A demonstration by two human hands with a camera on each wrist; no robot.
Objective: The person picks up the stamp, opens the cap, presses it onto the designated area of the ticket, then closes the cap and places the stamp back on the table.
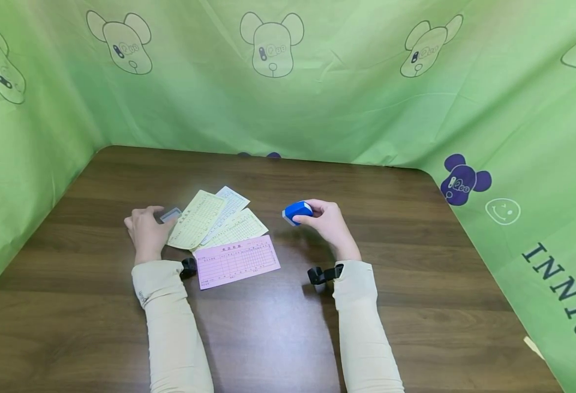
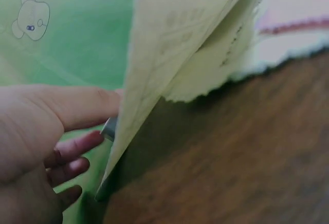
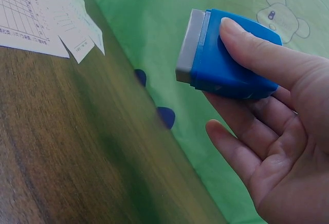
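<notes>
In the head view my right hand (image 1: pixel 331 224) holds a blue stamp (image 1: pixel 299 210) above the table, to the right of the paper slips. The right wrist view shows the thumb on the side of the blue stamp (image 3: pixel 236 54), its grey end pointing left, fingers beneath. My left hand (image 1: pixel 148 232), at the left of the slips, pinches a small clear plastic cap (image 1: pixel 171 215) between thumb and fingers. Beside it lies a yellow-green slip (image 1: pixel 199 218), whose raised edge (image 2: pixel 154 70) hides most of the cap in the left wrist view.
A pale blue slip (image 1: pixel 228 210), another pale green slip (image 1: pixel 239 228) and a pink printed form (image 1: pixel 239 262) fan out on the brown wooden table (image 1: pixel 268 327). Green patterned cloth (image 1: pixel 327 109) hangs around the table's back and sides. Each wrist wears a black strap (image 1: pixel 324 274).
</notes>
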